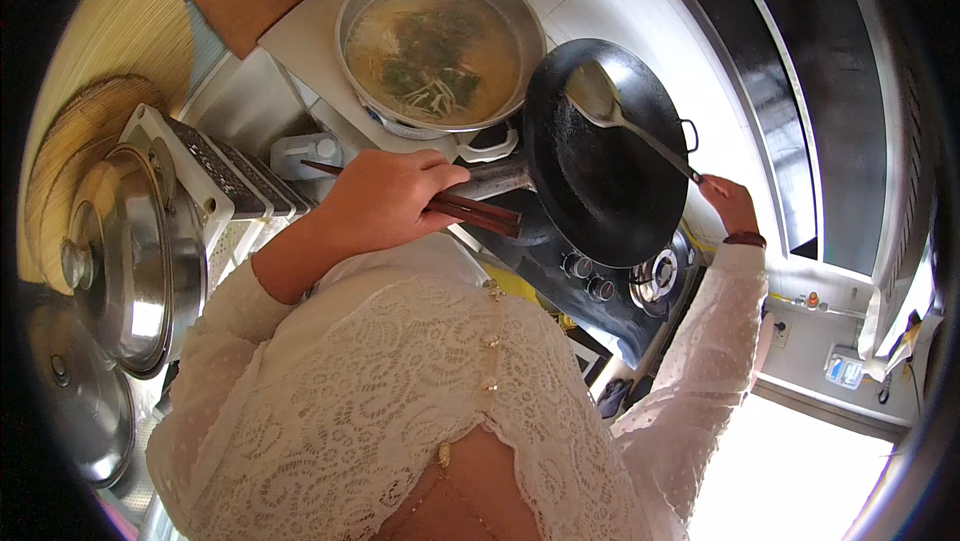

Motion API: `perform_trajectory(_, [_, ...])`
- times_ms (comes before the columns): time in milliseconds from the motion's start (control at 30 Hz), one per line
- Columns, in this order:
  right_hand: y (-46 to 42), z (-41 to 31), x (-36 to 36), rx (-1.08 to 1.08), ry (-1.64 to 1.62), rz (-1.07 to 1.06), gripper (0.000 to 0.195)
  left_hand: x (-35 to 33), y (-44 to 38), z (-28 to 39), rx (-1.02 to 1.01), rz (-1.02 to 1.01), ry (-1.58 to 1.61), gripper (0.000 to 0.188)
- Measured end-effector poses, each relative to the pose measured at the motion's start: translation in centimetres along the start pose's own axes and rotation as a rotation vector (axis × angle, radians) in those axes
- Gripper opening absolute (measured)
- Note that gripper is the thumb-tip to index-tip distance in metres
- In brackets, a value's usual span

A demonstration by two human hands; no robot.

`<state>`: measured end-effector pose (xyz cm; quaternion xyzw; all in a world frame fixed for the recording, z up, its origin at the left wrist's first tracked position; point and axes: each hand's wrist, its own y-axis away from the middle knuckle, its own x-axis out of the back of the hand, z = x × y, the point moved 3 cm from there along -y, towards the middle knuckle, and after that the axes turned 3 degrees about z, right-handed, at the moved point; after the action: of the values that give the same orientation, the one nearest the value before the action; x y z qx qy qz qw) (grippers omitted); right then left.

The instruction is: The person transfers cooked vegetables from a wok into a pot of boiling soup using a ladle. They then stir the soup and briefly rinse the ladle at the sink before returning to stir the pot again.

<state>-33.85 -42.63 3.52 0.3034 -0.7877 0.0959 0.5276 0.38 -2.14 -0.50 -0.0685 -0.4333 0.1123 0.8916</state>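
My left hand (pixel 397 199) is closed round dark wooden chopsticks (pixel 480 212) and the handle (pixel 499 178) of a black wok (pixel 600 196). The wok is tilted close beside a steel pot (pixel 536 83) of broth (pixel 367 38) with leafy greens and pale strips in it. My right hand (pixel 729 203) grips the end of a metal ladle (pixel 652 143), whose bowl lies inside the upper part of the wok. Some liquid seems to be in the ladle's bowl; how much I cannot tell.
Below the wok is a black gas cooktop (pixel 547 256) with knobs and a burner (pixel 660 274). A plastic container (pixel 304 156) and a knife-and-utensil rack (pixel 225 173) stand left of the pot. Lidded steel pots (pixel 124 256) and woven straw mats (pixel 120 30) are at far left.
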Motion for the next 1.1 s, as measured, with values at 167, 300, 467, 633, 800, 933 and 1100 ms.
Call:
perform_trajectory(167, [3.7, 6.5, 2.0, -0.12, 0.266, -0.061, 0.033, -0.2, 0.0, 0.0, -0.015, 0.043, 0.004, 0.045])
perform_trajectory(300, [4.9, 9.0, 1.4, -0.174, 0.364, 0.012, 0.033, 0.1, 0.1, 0.1, -0.019, 0.041, -0.016, 0.043])
perform_trajectory(467, [3.4, 9.2, 0.5, -0.115, 0.081, -0.053, 0.031, -0.1, 0.3, 0.1, -0.031, 0.079, 0.002, 0.038])
perform_trajectory(633, [0.9, -1.0, -0.6, 0.039, -0.098, -0.02, 0.032, 0.0, 1.0, -0.4, 0.007, 0.037, 0.008, 0.05])
perform_trajectory(800, [-1.0, -14.3, -3.0, 0.269, 0.014, -0.035, 0.032, 1.1, 1.8, -0.8, 0.045, 0.082, 0.032, 0.056])
perform_trajectory(933, [-2.2, -25.2, -6.5, 0.445, 0.502, 0.089, 0.026, 2.0, 2.8, -1.5, 0.065, 0.179, 0.048, 0.06])
perform_trajectory(1100, [-7.1, -31.0, -11.0, 0.444, 1.048, 0.16, 0.017, 3.2, 4.3, -2.1, 0.094, 0.293, 0.11, 0.058])
